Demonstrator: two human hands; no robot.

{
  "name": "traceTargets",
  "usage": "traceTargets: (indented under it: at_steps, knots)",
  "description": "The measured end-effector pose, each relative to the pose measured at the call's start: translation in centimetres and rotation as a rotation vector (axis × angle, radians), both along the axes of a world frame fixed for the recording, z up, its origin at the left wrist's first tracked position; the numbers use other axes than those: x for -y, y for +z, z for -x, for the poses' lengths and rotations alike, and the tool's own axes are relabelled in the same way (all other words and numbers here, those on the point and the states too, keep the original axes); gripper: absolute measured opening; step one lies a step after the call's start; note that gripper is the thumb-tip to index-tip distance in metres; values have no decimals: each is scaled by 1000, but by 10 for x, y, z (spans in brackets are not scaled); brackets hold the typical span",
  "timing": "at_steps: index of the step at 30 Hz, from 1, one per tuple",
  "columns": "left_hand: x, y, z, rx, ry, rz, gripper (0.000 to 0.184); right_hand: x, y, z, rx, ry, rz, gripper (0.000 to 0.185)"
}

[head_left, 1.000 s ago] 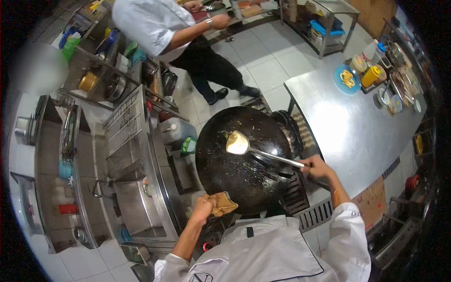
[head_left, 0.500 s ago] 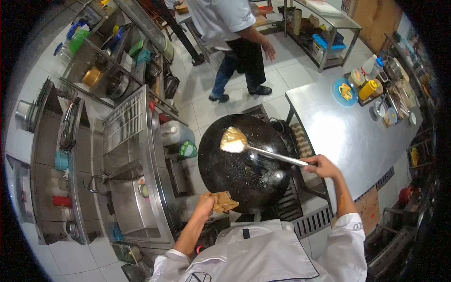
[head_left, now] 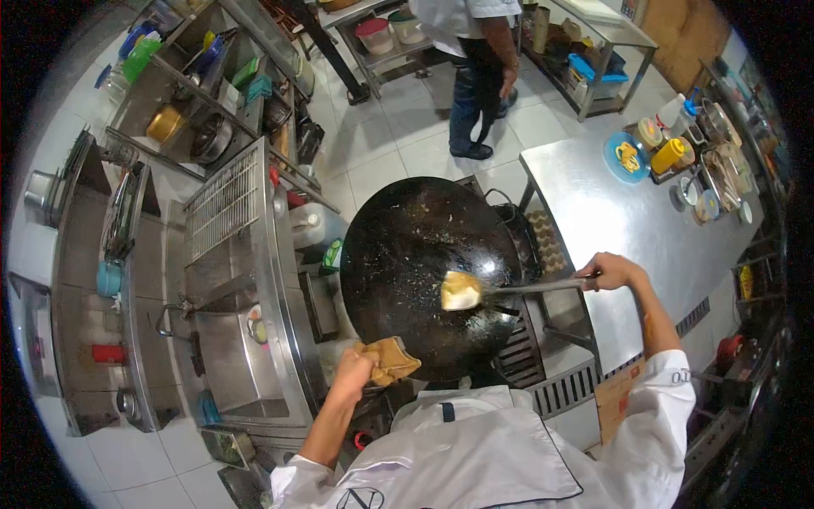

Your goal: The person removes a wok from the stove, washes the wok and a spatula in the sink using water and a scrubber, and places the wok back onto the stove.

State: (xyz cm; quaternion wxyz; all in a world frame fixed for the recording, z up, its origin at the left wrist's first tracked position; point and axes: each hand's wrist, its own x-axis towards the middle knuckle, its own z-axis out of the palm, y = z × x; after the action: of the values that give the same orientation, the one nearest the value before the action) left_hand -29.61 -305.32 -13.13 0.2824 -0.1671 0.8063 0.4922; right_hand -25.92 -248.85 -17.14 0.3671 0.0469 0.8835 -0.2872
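My left hand (head_left: 353,371) is closed round a folded tan cloth (head_left: 392,361) at the near left rim of a large black wok (head_left: 407,229). Whether the cloth grips the wok's rim or handle is hidden. In my right hand (head_left: 614,271) is the handle of a long metal wok spatula (head_left: 543,287). Its blade (head_left: 460,291) is over the right-hand part of the wok and looks yellow and white; I cannot tell if that is food or shine. Small bits and oily streaks dot the wok's dark surface.
A steel table (head_left: 585,204) stands right, with a blue plate (head_left: 626,158) of yellow food and a yellow squeeze bottle (head_left: 667,157). Left is a steel sink (head_left: 242,360). Beyond the wok stands another person (head_left: 475,85). An egg tray (head_left: 545,242) lies beside the table.
The spatula blade has come down and right, nearer to me, as my right hand moved right and slightly up. The wok appears shifted up and left. The other person has moved right.
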Motion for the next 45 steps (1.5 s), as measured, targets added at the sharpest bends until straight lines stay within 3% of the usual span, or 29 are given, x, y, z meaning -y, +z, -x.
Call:
traceTargets:
  at_steps: [2,4,6,14,16,18,19,21,24,26,29,32,34,36,38,39,40,42,43,44,45]
  knots:
    - [9,0,-4,21,0,-30,17,12,-39,11,-96,-47,308,39]
    - [5,10,-7,-4,23,-38,17,36,-63,25,-173,-31,440,38]
    - [4,13,-12,-21,46,-43,17,72,-48,37,8,-266,602,38]
    - [11,-45,-5,113,159,-198,21,106,24,31,-228,-190,633,43]
    - [10,-62,-6,139,191,-221,22,101,37,8,-240,-273,627,43]
    - [8,-72,-4,214,211,-204,23,95,48,-18,-260,-328,428,41]
    - [18,-100,-5,235,227,-236,26,94,46,-33,-286,-401,462,39]
    - [15,-101,-10,242,262,-280,26,88,36,-64,-308,-454,415,39]
    - [29,-114,-13,270,297,-285,26,84,-19,-107,-347,-541,433,38]
    - [40,-128,-12,314,297,-197,27,86,-40,-122,-132,-735,512,38]
    - [20,-82,-17,276,387,-132,23,98,-116,-134,-73,-839,653,31]
    - [48,-96,-25,302,395,-132,22,118,-179,-120,76,-969,728,35]
    - [62,-93,-28,230,431,-44,27,128,-189,-117,137,-1037,709,40]
    - [81,-88,-33,239,402,59,28,130,-187,-118,112,-1024,697,43]
    - [99,-84,-41,341,432,-155,29,135,-192,-133,100,-1029,744,41]
    - [69,-41,-42,256,440,-45,33,136,-189,-138,16,-1025,712,41]
    - [73,-42,-43,250,473,-46,33,139,-191,-145,-64,-1011,682,40]
    - [88,-47,-50,296,551,-103,12,144,-266,-158,-381,-913,575,40]
    - [85,-43,-55,236,610,-226,21,140,-305,-157,-658,-729,313,43]
    - [90,-42,-56,273,623,-287,23,136,-301,-142,-646,-661,332,43]
    - [94,-40,-58,311,637,-346,26,137,-293,-130,-357,-812,356,45]
